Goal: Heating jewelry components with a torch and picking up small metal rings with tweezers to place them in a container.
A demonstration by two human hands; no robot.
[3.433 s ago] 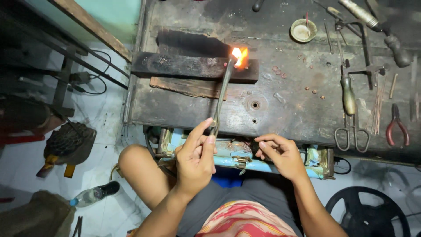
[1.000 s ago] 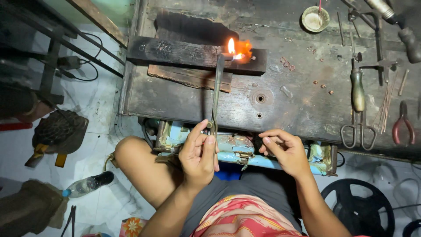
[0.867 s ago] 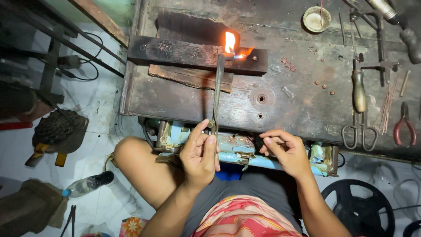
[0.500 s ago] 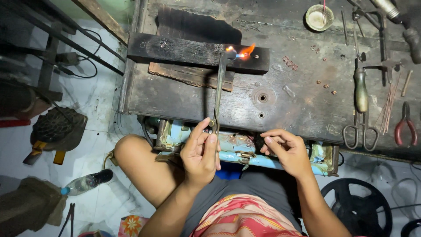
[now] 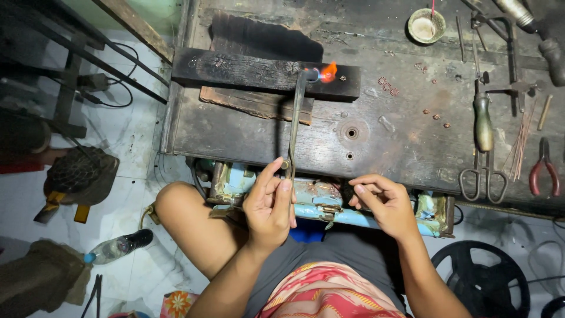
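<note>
I look down on a scarred, dark wooden workbench (image 5: 253, 132). Across its far side lies a charred black wooden block (image 5: 235, 69). My left hand (image 5: 269, 203) is clamped around the near end of a long thin metal torch (image 5: 294, 121), whose tip burns a small orange flame (image 5: 328, 72) on the block. My right hand (image 5: 382, 200), fingers curled together, pinches something too small to tell.

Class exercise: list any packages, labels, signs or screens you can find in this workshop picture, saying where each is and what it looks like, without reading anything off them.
Plastic bottle: lying on the white floor, lower left; clear, blue cap, dark far end.
Printed packet: floor at bottom edge, by the person's leg; orange and white pattern, partly cut off.
No signs or screens in view.
</note>
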